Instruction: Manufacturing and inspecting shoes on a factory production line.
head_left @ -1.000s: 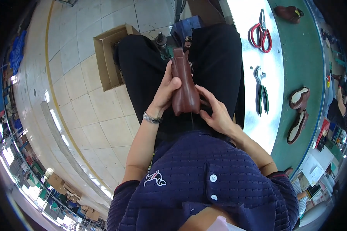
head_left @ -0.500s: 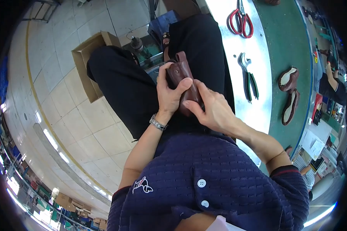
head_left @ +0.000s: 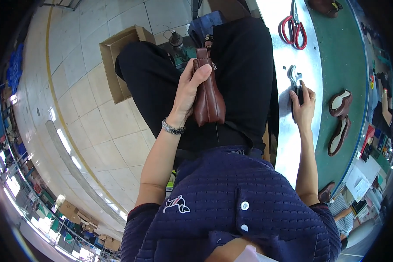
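Left hand (head_left: 190,89): fingers wrap the narrow end of the brown leather piece (head_left: 210,102), probably to steady it.
Leather: over the dark trousers (head_left: 244,61), bulbous end toward the wearer.
Right hand (head_left: 305,109): fingers about the pliers (head_left: 294,73); whether they grip, cannot tell.
Silver surface (head_left: 288,153): carries pliers and red-handled scissors (head_left: 296,21), seemingly for easy reach.

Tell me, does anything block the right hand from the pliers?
Nothing visible does: the right hand is at the pliers, covering much of their handles. The scissors lie farther up the bench, out of the way.
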Demonstrator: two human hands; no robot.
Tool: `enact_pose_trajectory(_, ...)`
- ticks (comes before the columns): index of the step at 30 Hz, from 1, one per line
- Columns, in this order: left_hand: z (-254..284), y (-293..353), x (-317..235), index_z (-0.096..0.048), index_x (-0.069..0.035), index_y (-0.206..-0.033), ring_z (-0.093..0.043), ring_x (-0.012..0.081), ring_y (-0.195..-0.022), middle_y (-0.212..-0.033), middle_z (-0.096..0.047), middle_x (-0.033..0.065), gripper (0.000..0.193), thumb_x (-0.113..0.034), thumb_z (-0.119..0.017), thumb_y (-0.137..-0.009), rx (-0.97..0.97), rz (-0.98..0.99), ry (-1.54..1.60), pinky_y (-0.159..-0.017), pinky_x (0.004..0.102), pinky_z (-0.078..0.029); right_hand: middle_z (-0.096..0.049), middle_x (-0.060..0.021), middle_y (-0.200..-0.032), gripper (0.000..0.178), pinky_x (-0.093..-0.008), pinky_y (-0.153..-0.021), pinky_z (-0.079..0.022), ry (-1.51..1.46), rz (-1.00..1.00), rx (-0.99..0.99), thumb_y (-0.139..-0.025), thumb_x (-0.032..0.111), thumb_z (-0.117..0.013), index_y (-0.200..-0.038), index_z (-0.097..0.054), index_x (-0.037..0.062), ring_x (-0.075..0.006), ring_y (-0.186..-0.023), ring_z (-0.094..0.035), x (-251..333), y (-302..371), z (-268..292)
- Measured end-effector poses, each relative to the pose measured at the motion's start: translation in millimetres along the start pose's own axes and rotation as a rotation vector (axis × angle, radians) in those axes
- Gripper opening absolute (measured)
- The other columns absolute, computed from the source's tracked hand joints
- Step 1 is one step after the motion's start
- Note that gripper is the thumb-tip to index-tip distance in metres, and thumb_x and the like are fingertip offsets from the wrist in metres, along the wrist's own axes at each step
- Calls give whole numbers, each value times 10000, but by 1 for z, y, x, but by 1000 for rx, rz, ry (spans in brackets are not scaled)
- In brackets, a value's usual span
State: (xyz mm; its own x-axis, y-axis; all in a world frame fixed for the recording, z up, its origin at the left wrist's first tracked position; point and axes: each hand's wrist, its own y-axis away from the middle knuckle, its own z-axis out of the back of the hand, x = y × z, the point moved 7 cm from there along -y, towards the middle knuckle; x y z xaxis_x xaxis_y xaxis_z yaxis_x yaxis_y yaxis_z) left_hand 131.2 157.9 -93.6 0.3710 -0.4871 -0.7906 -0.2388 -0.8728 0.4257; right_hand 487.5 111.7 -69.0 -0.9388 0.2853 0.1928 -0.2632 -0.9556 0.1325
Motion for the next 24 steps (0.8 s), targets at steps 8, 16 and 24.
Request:
enact_pose_trajectory(8, -8, 4, -4, -534, -81, -1082, -505, 72, -821, -935, -525, -5, 478, -480, -684, -865, -33, -26, 35, -755, 232, -435, -634, -39, -945, 205, -245, -759, -443, -924, -188, 498, -841, 107, -592, -1041, -612, 63, -85, -796, -547, 46, 14, 8)
enact_pose_trajectory(16, -11, 10, -3, -524, -77, -1049, -484, 72, -796, -883, -498, -12, 510, -532, -663, -866, -22, -70, -33, -730, 229, -420, -569, -20, -660, 527, -229, -515, -437, -985, -13, 1453, -977, 500, -514, -890, -635, -6, -82, -541, -541, 175, 69, -6)
enact_pose_trajectory(24, -10, 21, 7, -551, -66, -1021, -492, 129, -810, -878, -521, 30, 524, -567, -611, -880, -67, -163, -193, -742, 278, -405, -502, -21, -476, 690, -275, -485, -448, -604, 246, 1532, -987, 582, -396, -557, -532, 59, -124, -445, -543, 195, 73, -5)
